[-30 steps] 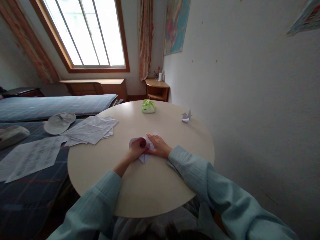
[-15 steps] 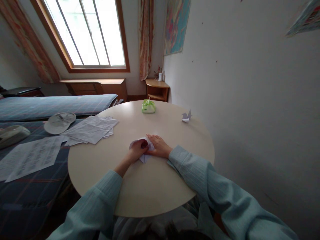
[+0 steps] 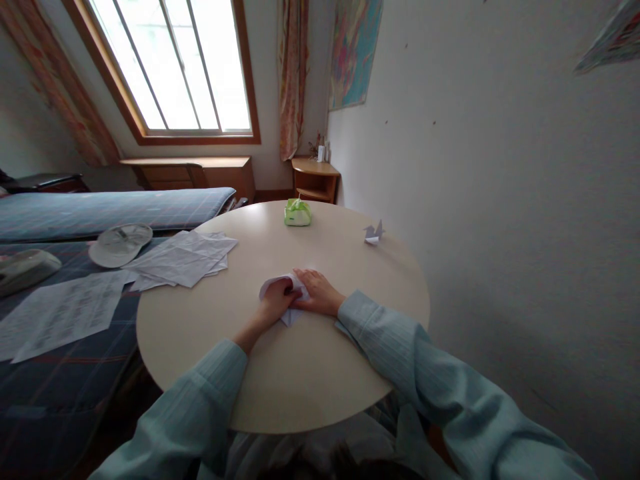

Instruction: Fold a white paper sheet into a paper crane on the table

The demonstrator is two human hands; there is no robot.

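A small white paper piece (image 3: 289,316), partly folded, lies near the middle of the round beige table (image 3: 300,380). My left hand (image 3: 274,302) rests on it with fingers curled, pinching a fold of the paper. My right hand (image 3: 319,292) lies flat on the paper's right side, fingers stretched out and pressing it down. Most of the paper is hidden under both hands. Both arms wear light blue sleeves.
A folded paper crane (image 3: 373,233) stands at the table's far right. A green tissue pack (image 3: 297,213) sits at the far edge. Loose printed sheets (image 3: 181,259) overlap the table's left edge and the bed (image 3: 65,373). A white cap (image 3: 120,244) lies on the bed. A wall is close on the right.
Almost nothing differs: my left hand's fingers have pressed slightly lower onto the paper fold. The right hand has stayed flat in place.
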